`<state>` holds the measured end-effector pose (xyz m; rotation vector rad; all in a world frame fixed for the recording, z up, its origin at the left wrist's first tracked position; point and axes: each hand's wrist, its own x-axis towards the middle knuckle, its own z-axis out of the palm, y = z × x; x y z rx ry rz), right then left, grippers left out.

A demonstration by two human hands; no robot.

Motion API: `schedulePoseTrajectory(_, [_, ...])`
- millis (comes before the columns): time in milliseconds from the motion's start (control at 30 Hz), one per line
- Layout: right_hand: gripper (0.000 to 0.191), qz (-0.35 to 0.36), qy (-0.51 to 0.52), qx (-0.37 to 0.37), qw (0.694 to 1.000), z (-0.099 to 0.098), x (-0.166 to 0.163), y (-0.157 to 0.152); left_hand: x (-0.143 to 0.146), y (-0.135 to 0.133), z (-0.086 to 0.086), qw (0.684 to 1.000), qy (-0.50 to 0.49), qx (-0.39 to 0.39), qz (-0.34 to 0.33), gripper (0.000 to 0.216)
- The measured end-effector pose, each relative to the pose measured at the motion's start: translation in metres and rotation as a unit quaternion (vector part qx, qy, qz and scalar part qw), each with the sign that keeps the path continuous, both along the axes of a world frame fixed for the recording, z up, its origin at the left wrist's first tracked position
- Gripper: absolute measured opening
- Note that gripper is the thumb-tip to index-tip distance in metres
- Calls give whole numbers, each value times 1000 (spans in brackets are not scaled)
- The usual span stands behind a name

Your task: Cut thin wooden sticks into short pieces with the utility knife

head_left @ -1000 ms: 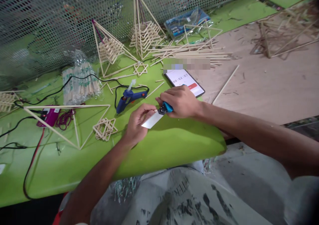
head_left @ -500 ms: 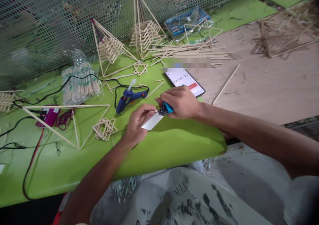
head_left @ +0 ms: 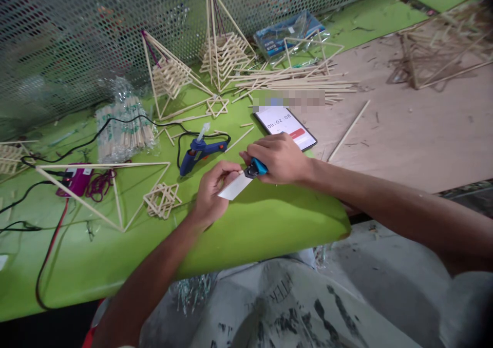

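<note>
My right hand [head_left: 280, 158] is wrapped round the blue handle of a utility knife [head_left: 235, 186], whose wide blade slants down to the left. In a pinch between thumb and fingers, my left hand [head_left: 214, 189] holds a small piece of wooden stick [head_left: 241, 172]; only its pale end shows, close to the knife's black collar. The blade passes in front of my left fingers and hides part of them. Just beyond my left hand lies a blue hot glue gun [head_left: 196, 153]. A small star-shaped stick frame [head_left: 162, 200] rests to its left.
A phone [head_left: 298, 127] showing a timer lies beyond my right hand. Loose sticks [head_left: 292, 81] are piled farther back, near two stick pyramids [head_left: 225, 55]. Bagged sticks [head_left: 125, 127], a large triangular frame [head_left: 102, 164] and a purple power strip [head_left: 75, 178] with cords occupy the left.
The timer reading on the phone has gone from 02:07 to 02:08. Both hands and the knife stay almost exactly where they were.
</note>
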<state>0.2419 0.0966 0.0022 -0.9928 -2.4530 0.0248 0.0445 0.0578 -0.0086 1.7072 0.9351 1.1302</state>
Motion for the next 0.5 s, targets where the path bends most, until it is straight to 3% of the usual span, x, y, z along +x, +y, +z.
schedulePoseTrajectory(233, [18,3,-1,-8,1000,-1,1,1,0,0,-1,1000,25,-13,8,17])
schedulePoseTrajectory(500, [27,-18,-20,0,1000,-2,0,4,-3,-2,-1,998,55,25,34,16])
